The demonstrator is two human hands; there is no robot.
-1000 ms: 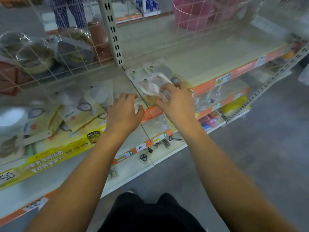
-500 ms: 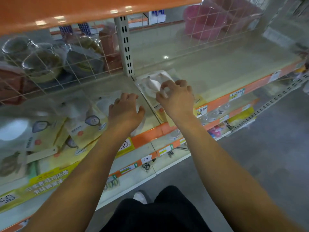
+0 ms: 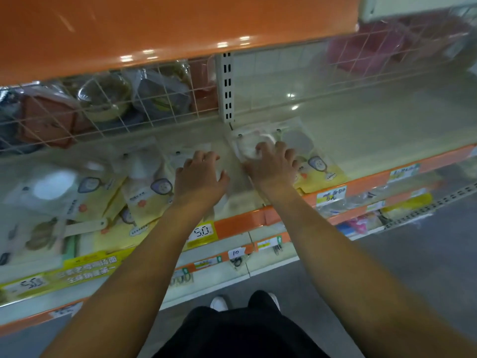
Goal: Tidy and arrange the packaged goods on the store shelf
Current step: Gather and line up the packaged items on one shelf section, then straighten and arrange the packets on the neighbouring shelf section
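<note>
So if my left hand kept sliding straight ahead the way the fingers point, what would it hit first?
Probably the clear packet lying flat under and just beyond the left hand. Past it is bare shelf, then the wire mesh back. Depth is hard to judge here.

Glossy orange painted metal on the upper shelf, throwing back bright spots of light; smooth, faintly shiny cream board on the shelf under the packets, edged with an orange strip carrying paper price labels. Clear, crinkled plastic film over yellow printed card on the packaged goods along the front edge, the same shiny film under the right hand. Thin coated wire in the back grid, matt perforated metal on the upright post.
</note>
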